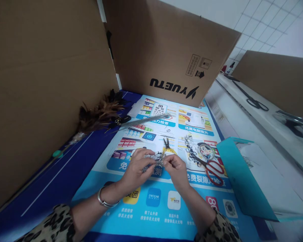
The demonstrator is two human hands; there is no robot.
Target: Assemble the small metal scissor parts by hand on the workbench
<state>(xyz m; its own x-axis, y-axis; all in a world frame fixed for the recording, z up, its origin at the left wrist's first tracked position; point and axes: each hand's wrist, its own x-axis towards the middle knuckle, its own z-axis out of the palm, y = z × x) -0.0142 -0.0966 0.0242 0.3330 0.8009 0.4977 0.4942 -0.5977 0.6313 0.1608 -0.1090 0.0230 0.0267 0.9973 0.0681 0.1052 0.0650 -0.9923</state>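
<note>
Between my fingertips, above the printed mat, is a small bundle of thin silvery wire [159,158], its exact shape too fine to make out. My left hand [141,165] pinches it from the left, and my right hand [176,169] grips its right side with thumb and forefinger. Just beyond the fingers lie yellow-handled pliers [167,145], jaws pointing away. To the right of my right hand, red-handled scissors [213,170] rest on the mat beside dark wire loops [192,149] and a small round container [206,151].
A bunch of straight metal wires [146,121] lies across the mat's far part, near brown feathers [101,112] at the left. Cardboard panels [166,50] stand at the back and left. A teal box [242,181] sits at the right; black scissors [255,102] lie on a white ledge.
</note>
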